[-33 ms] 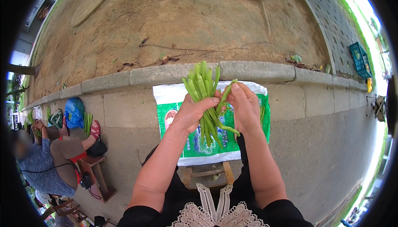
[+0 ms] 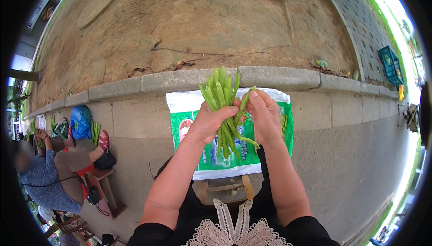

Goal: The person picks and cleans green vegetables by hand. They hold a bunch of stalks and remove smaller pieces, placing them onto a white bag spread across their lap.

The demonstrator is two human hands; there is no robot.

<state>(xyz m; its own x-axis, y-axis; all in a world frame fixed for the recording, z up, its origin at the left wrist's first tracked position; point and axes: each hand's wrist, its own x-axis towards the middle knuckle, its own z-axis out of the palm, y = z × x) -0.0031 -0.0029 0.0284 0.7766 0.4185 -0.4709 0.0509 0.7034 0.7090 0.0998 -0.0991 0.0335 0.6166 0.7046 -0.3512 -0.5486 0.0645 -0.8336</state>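
My left hand (image 2: 209,123) is closed around a bunch of long green beans (image 2: 219,88), their ends poking out above and below my fist. At the right of the bunch, my right hand (image 2: 266,116) pinches the tip of a single bean (image 2: 244,101) between thumb and fingers. Beneath both hands a green and white printed plastic sack (image 2: 182,154) lies spread out, with a few more beans (image 2: 284,123) on its right part and small green bits near the middle, partly hidden by my hands.
A seated person (image 2: 49,178) on the left handles beans, near a wooden stool (image 2: 108,192), a blue bag (image 2: 81,122) and more beans (image 2: 95,133). A stone curb (image 2: 279,77) borders bare soil ahead. A teal crate (image 2: 390,66) stands far right.
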